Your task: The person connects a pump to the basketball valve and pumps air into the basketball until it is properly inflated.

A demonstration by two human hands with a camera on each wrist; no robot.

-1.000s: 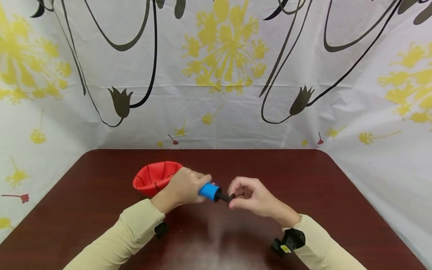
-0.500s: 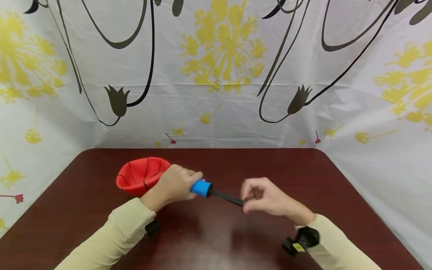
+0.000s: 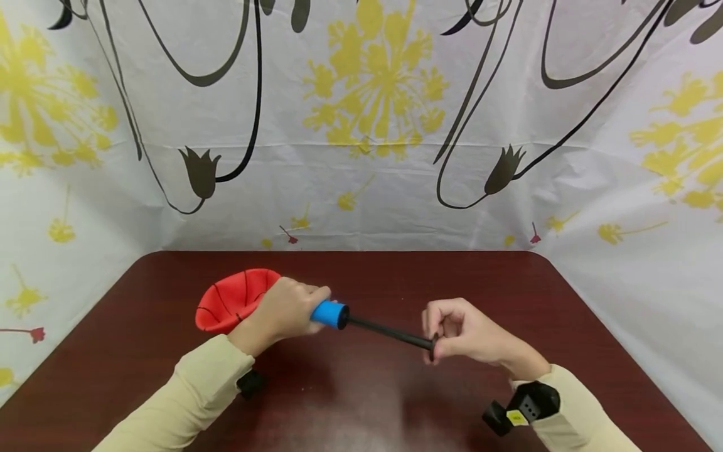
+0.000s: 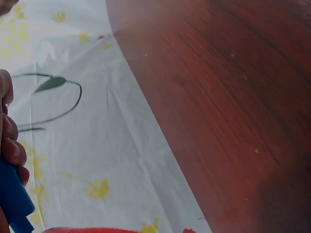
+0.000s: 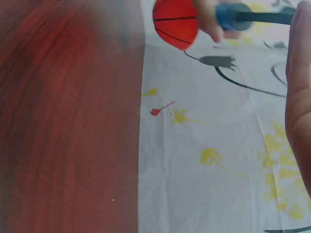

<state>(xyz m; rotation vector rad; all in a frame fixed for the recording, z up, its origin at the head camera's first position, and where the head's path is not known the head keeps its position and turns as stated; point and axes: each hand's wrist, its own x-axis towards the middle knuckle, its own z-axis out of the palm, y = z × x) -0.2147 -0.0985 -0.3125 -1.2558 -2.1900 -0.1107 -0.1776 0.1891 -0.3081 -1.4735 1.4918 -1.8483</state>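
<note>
Head view: my left grip [image 3: 288, 307] clasps the blue pump barrel [image 3: 327, 313]; right of it, my right grip [image 3: 465, 331] pinches the handle [image 3: 433, 351] — rod [image 3: 390, 331] extended. Left of the barrel, the basketball [image 3: 228, 302] sags — inflating seems unfinished. Left wrist: fingers [image 4: 13, 151] wrap the barrel. Right wrist: rod exposed.

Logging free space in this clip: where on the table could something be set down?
Bare table shows right of the right hand, out to its right edge; behind the blue pump, up to the patterned cloth; and between the sleeves. Crowded: left of centre, around the left hand and red ball.
</note>
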